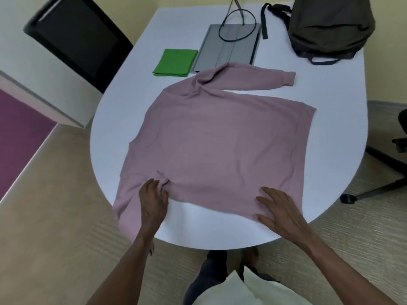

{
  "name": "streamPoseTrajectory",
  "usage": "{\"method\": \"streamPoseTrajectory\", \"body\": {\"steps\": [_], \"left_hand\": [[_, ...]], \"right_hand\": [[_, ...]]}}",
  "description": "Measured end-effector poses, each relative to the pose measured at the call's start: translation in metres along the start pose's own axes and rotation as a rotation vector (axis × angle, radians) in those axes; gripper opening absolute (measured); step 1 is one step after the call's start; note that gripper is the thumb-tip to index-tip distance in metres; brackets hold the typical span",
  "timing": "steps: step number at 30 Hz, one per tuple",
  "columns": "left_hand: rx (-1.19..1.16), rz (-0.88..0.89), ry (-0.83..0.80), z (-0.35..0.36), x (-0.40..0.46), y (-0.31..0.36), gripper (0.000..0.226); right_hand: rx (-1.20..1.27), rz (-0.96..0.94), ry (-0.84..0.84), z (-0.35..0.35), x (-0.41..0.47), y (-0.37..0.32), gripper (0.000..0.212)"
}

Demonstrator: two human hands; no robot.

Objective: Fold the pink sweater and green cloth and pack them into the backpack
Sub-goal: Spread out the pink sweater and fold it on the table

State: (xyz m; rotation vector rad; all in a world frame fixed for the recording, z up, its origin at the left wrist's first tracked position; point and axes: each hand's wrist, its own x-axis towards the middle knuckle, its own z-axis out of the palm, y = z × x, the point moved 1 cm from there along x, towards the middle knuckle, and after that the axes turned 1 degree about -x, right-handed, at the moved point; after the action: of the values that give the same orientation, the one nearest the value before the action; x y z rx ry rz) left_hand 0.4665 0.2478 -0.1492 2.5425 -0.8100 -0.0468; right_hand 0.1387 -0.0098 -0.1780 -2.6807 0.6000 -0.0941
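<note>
The pink sweater (211,146) lies spread flat across the middle of the white table (114,119), its body filling the centre. One sleeve stretches out toward 1 o'clock, and the other hangs over the near edge at about 7 o'clock.

The left hand (155,199) sits at the sweater's near edge, at 7 o'clock, its fingers curled into a small bunch of the fabric where that sleeve joins the body. The right hand (277,208) rests at 5 o'clock on the sweater's near corner, its fingers spread wide and fairly straight, flat against the cloth.

The green cloth (175,62) lies already folded into a neat square at 11 o'clock, just beyond the sweater and apart from it. Just beside it, at 12 o'clock, a grey flat case (229,51) has a dark cord (236,25) looped over its far end. The backpack (330,27), dark olive, sits at 2 o'clock on the far right of the table, with one strap (263,23) trailing toward the case.

A black chair (77,38) stands at 10 o'clock beside the table.
</note>
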Motion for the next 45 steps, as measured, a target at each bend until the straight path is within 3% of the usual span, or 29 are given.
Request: {"method": "streamPoseTrajectory", "body": {"steps": [2,7,11,14,16,19,23,25,31,36,45], "left_hand": [[0.058,-0.129,0.011,-0.016,0.009,-0.022,0.036],[0.048,-0.492,-0.088,-0.034,0.039,-0.061,0.069],[-0.050,-0.670,-0.276,-0.036,0.060,-0.084,0.115],[-0.036,-0.671,-0.397,-0.035,0.062,-0.082,0.134],[-0.014,-0.652,-0.460,-0.036,0.060,-0.077,0.126],[0.011,-0.679,-0.512,-0.032,0.059,-0.086,0.094],[0.004,-0.646,-0.425,-0.032,0.068,-0.099,0.075],[-0.012,-0.569,-0.467,-0.033,0.067,-0.090,0.061],[-0.192,-0.499,-0.399,-0.038,0.064,-0.092,0.028],[-0.334,-0.509,-0.359,-0.069,0.060,-0.095,0.024],[-0.532,-0.456,-0.324,-0.113,0.093,-0.080,0.018]], "right_hand": [[-0.023,-0.052,-0.003,0.003,-0.006,0.000,0.057],[-0.116,-0.065,-0.010,0.004,-0.014,0.000,0.048],[-0.191,-0.005,0.012,0.006,-0.017,-0.002,0.042],[-0.217,0.027,0.006,0.007,-0.017,-0.005,0.039],[-0.211,0.048,0.002,0.008,-0.015,-0.007,0.037],[-0.200,0.076,-0.011,0.006,-0.012,-0.008,0.036],[-0.199,0.095,-0.033,0.003,-0.010,-0.011,0.033],[-0.199,0.102,-0.047,0.002,-0.011,-0.012,0.034],[-0.237,0.077,-0.037,0.002,-0.020,-0.015,0.052],[-0.200,0.096,0.029,-0.002,-0.035,-0.015,0.061],[-0.087,0.182,0.288,-0.036,-0.002,-0.016,0.030]]}}
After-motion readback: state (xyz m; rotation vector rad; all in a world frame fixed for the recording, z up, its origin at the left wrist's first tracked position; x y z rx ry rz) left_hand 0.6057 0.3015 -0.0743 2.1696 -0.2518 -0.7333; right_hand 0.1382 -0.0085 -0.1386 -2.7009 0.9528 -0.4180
